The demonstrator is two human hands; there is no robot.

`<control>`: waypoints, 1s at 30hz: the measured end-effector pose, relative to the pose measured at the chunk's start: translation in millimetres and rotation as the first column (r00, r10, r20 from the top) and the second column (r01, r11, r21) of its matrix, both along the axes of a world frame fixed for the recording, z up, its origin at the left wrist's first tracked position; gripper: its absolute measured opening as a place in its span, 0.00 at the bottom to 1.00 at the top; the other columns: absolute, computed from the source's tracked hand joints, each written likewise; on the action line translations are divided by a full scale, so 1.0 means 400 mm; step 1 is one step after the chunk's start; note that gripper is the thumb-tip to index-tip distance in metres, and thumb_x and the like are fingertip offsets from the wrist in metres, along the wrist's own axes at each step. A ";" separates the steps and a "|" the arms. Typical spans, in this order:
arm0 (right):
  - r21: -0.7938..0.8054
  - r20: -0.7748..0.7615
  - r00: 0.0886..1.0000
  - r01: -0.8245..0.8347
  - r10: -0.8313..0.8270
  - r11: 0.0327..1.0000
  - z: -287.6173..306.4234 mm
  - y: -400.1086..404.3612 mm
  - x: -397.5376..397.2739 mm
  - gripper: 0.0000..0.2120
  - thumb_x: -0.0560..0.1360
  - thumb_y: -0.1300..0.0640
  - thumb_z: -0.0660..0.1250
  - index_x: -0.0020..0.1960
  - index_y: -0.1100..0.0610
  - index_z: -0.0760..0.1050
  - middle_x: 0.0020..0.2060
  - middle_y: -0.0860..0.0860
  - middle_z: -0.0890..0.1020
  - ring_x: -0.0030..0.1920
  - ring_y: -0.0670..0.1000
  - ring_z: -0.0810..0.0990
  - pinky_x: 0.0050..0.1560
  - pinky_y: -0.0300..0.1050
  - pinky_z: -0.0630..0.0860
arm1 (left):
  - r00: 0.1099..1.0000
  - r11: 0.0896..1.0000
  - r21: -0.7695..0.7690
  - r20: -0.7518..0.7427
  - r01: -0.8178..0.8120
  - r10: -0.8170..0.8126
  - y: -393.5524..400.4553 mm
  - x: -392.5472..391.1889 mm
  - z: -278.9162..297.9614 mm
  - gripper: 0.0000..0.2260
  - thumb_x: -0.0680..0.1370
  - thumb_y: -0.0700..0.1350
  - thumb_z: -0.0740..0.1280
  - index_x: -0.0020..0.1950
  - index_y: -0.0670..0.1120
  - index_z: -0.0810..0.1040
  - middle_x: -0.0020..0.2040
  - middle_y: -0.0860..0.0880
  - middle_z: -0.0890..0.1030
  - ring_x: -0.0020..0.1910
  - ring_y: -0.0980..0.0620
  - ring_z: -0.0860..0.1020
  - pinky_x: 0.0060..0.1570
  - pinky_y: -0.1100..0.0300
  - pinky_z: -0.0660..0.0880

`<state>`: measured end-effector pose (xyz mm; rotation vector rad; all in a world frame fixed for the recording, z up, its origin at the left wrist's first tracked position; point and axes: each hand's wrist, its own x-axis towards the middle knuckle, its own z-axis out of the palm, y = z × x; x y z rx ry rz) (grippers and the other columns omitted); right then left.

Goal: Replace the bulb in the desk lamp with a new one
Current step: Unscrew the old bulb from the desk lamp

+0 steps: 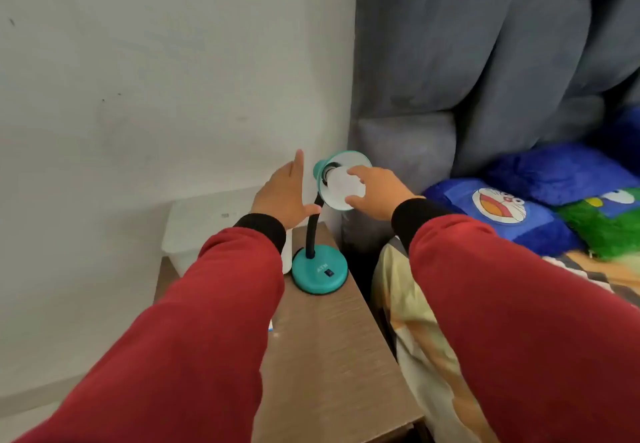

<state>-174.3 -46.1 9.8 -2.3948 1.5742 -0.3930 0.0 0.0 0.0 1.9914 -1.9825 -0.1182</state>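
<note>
A teal desk lamp stands on a wooden bedside table (pixel 332 356), its round base (pixel 319 273) near the table's far end and its black neck bending up to a teal shade (pixel 346 158) that faces me. A white bulb (pixel 341 184) sits in the shade's socket. My right hand (pixel 375 191) is closed around the bulb with fingers above and thumb below. My left hand (pixel 285 194) is open just left of the shade, fingers spread, thumb touching the neck.
A white plastic box (pixel 201 224) stands behind the table against the white wall. A grey padded headboard (pixel 485 61) rises on the right. The bed beside the table holds blue cartoon pillows (pixel 502 210) and a pale yellow sheet (pixel 408 311).
</note>
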 end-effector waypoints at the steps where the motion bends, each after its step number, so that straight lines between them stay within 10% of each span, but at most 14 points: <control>1: -0.013 0.029 1.000 -0.001 0.001 1.000 -0.011 -0.004 0.002 0.29 0.75 0.53 0.66 0.74 0.52 0.61 0.69 0.58 0.71 0.68 0.58 0.70 0.67 0.50 0.67 | 0.999 0.998 -0.044 -0.010 0.036 -0.037 -0.009 -0.006 0.000 0.47 0.73 0.53 0.71 0.78 0.46 0.40 0.78 0.44 0.55 0.76 0.46 0.58 0.72 0.52 0.61; 15: 0.187 0.597 0.751 0.211 -0.281 0.960 -0.130 -0.081 0.074 0.33 0.74 0.44 0.67 0.73 0.57 0.63 0.65 0.60 0.75 0.64 0.57 0.76 0.63 0.45 0.71 | 0.962 0.959 -0.077 -0.002 0.272 -0.273 -0.138 -0.001 -0.032 0.51 0.68 0.44 0.76 0.78 0.56 0.42 0.78 0.51 0.56 0.75 0.48 0.61 0.72 0.54 0.60; 26: 0.021 0.539 0.833 0.137 -0.126 0.990 -0.126 -0.068 0.085 0.29 0.75 0.56 0.68 0.74 0.54 0.63 0.69 0.56 0.69 0.69 0.55 0.69 0.68 0.43 0.65 | 0.953 0.951 -0.111 -0.065 0.287 -0.295 -0.143 0.011 -0.041 0.45 0.71 0.41 0.74 0.78 0.55 0.48 0.78 0.53 0.57 0.75 0.51 0.62 0.71 0.60 0.58; 30: 0.143 0.648 0.725 0.188 -0.235 0.972 -0.133 -0.071 0.099 0.36 0.74 0.47 0.68 0.76 0.56 0.56 0.70 0.58 0.68 0.69 0.57 0.69 0.70 0.50 0.67 | 0.949 0.950 -0.098 -0.087 0.295 -0.304 -0.141 0.008 -0.035 0.44 0.72 0.43 0.74 0.78 0.55 0.48 0.77 0.54 0.58 0.75 0.52 0.62 0.71 0.61 0.58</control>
